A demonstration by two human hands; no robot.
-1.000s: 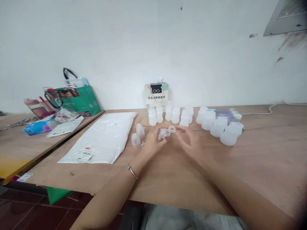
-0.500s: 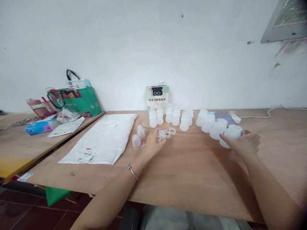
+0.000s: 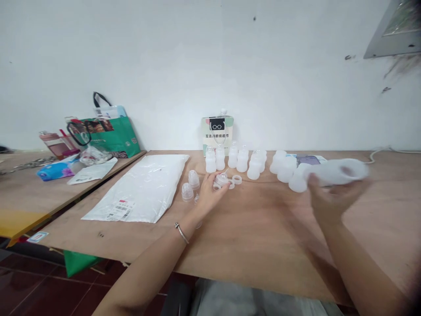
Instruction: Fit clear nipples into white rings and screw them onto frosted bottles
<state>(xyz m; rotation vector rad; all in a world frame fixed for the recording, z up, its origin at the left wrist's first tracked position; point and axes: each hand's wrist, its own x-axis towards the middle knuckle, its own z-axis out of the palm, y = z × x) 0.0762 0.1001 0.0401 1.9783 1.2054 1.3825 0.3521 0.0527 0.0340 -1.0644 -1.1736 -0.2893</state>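
My right hand (image 3: 332,197) is wrapped round a translucent white baby bottle (image 3: 324,172), lifted above the table and tipped on its side, its open mouth facing right. The fingers of my left hand (image 3: 210,188) close on a clear bottle collar (image 3: 222,178) that seems to carry a nipple. A few loose rings (image 3: 237,179) lie just right of those fingers. Two clear caps (image 3: 187,192) stand to the left of my left hand. Open bottle bodies (image 3: 297,179) stand in a slanting row beside my right hand, and several capped bottles (image 3: 242,160) stand towards the wall.
A white mailing bag (image 3: 138,188) lies flat on the left of the table. Against the wall stands a small paper bag (image 3: 215,134). A purple box (image 3: 308,160) and a white cable (image 3: 391,150) are at the back right. A green bag (image 3: 113,136) occupies the side table.
My right hand has raised the end bottle off the table and tilted it over to the right. The left-hand fingers have lifted a collar slightly from the loose rings.
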